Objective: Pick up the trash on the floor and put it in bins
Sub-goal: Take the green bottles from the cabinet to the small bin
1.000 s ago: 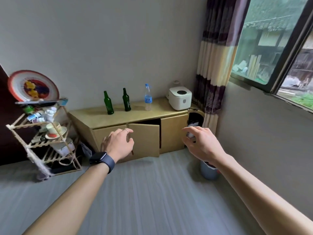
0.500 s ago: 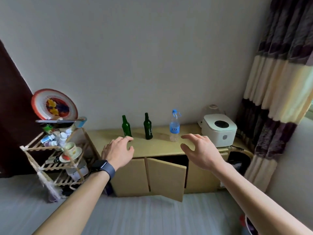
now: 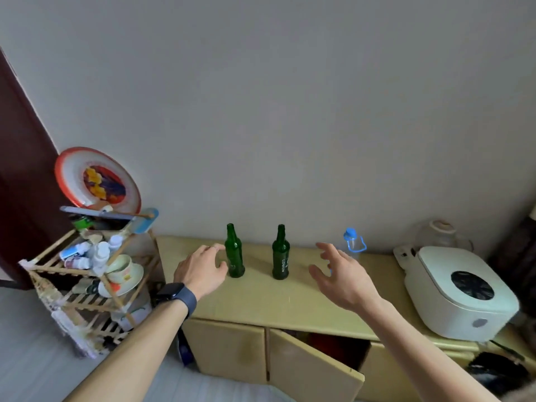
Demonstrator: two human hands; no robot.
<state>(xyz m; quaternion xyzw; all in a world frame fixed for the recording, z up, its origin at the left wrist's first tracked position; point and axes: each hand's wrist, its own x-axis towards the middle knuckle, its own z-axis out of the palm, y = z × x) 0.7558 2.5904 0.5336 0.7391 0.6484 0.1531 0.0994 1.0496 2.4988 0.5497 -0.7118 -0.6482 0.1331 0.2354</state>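
Yellow cabinet top point(image 3: 261, 303), grey wall point(image 3: 290, 111) behind. Left hand point(image 3: 201, 271) loosely curved, empty, just beside green bottle point(image 3: 234, 253) near back edge; right hand point(image 3: 343, 281) splayed, empty, before water bottle point(image 3: 354, 243).

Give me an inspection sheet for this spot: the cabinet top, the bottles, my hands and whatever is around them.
Surface: tan cabinet top; one cabinet door below it stands ajar.
Job's things: no floor trash or bin clearly seen.
Clutter: left green bottle, right green bottle and water bottle stand upright on the top; white appliance at its right end; wooden rack crowded with cups and small bottles, a plate propped on it.
Hands: left hand open beside the left green bottle, contact unclear; right hand open, fingers spread, holding nothing.
Cables: nothing clearly seen.
Surroundings: plain grey wall, dark door at left, pale floor.
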